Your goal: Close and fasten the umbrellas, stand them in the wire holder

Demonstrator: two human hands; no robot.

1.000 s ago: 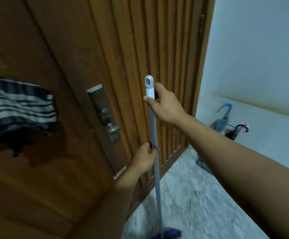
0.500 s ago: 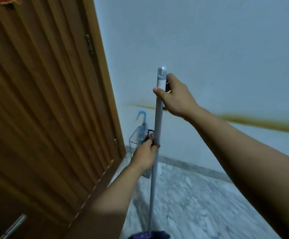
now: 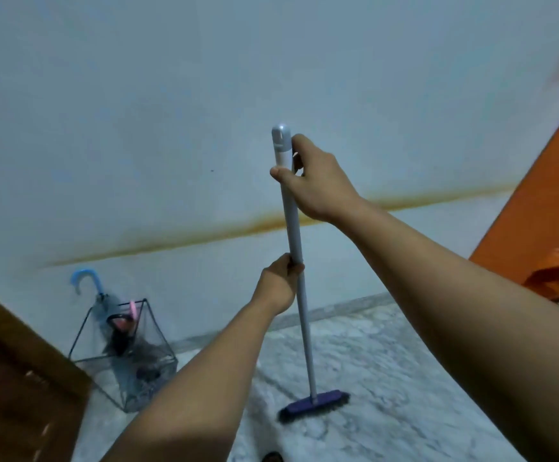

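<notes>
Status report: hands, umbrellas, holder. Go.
Both hands on broom handle: right hand near top, left hand mid-shaft. Umbrellas standing in wire holder by wall. Broom head on floor, clear of holder.

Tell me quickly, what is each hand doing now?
Left hand: grips the broom handle midway.
Right hand: grips it near the top.

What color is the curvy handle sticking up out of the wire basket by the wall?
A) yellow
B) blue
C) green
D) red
B: the hooked handle rising above the wire holder against the white wall is light blue, on a closed umbrella standing in the holder.
</notes>
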